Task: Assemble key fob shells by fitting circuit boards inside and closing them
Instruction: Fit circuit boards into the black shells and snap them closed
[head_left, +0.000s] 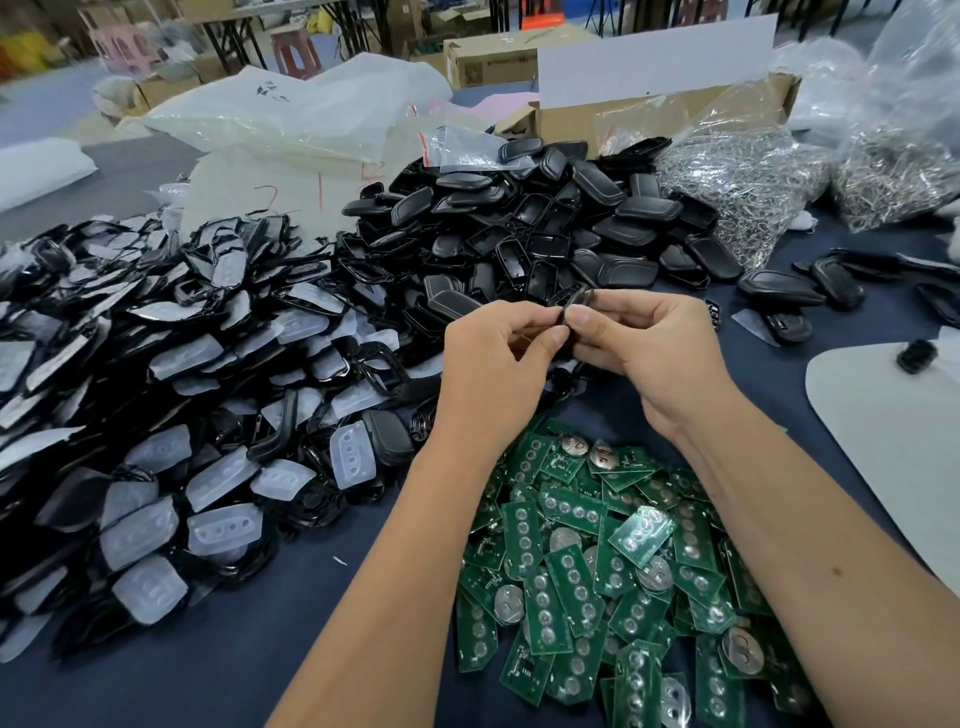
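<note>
Both hands are pinching one black key fob shell (571, 310) above the counter (249, 649), held up mid-frame, just past the green circuit boards (613, 561) heaped at 6 o'clock. Left hand (493, 364) is nipping the shell's near edge between thumb and forefinger; right hand (660, 348) is curling round it, thumb pressing on top.

Judgement: the closing step is under way. To do it well, keep the halves aligned edge to edge and squeeze evenly round the rim — not at one corner — until seated.

The shell is showing edge-on, dark and thin; whether a board is already sitting inside, cannot tell. Front halves (171, 415) with clear button pads are lying at 9 o'clock, black back shells (545, 223) at 12.
</note>
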